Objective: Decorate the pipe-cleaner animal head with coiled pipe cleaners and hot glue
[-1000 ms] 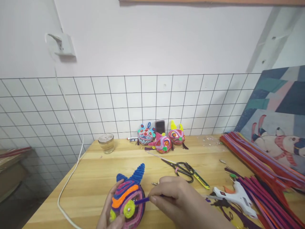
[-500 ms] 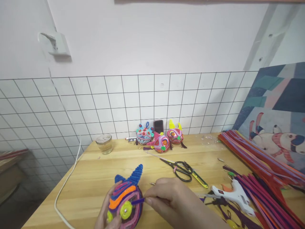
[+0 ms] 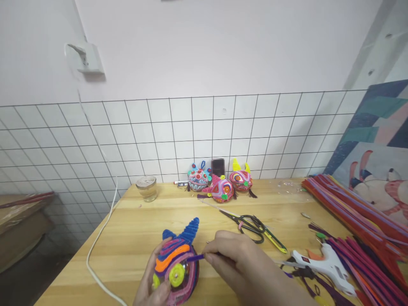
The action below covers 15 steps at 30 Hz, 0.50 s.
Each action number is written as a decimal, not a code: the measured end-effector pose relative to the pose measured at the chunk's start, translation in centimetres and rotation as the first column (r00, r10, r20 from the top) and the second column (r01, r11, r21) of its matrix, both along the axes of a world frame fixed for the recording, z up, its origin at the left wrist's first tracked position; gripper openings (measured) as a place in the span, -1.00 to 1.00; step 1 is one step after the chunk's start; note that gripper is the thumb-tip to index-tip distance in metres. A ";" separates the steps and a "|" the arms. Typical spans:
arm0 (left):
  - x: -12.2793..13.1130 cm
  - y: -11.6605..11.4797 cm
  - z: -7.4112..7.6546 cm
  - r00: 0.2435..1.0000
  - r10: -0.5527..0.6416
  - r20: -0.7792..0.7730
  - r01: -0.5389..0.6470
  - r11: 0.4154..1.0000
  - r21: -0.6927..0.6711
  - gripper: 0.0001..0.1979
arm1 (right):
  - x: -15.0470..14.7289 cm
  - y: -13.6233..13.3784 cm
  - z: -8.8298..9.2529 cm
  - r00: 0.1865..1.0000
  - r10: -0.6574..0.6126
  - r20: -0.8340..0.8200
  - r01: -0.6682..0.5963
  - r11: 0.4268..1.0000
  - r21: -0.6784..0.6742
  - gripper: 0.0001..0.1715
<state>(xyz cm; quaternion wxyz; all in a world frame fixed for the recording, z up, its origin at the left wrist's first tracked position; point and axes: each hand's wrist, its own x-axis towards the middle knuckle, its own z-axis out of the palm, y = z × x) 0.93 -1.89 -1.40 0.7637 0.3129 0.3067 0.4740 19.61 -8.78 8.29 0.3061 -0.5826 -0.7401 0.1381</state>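
Observation:
My left hand is closed around a round, fuzzy animal ornament with blue ears, pink, orange and blue stripes and a yellow coiled eye. The thumb presses beside that eye. Between thumb and forefinger, my right hand pinches a purple pipe cleaner. The far end of the pipe cleaner reaches the ornament's surface just above and right of the eye; whether it is stuck there I cannot tell. Beyond my right hand lie black-handled scissors and a yellow craft knife.
Three finished-looking animal ornaments stand by the wall near a dark rectangular object. At the back left is a glass jar. A white glue gun and bundles of pipe cleaners occupy the right. A white cable runs along the left edge.
The view has swung slightly left, so everything appears shifted right. The purple pipe cleaner now sits higher against the ornament, above the eye rather than level with its upper side. Both grips stay the same.

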 end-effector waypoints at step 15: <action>0.2 -0.6 0.7 0.999 -0.040 -0.013 0.042 0.992 0.118 -0.23 | -0.5 0.3 -1.4 0.999 0.043 -0.023 -0.043 0.999 0.005 -0.77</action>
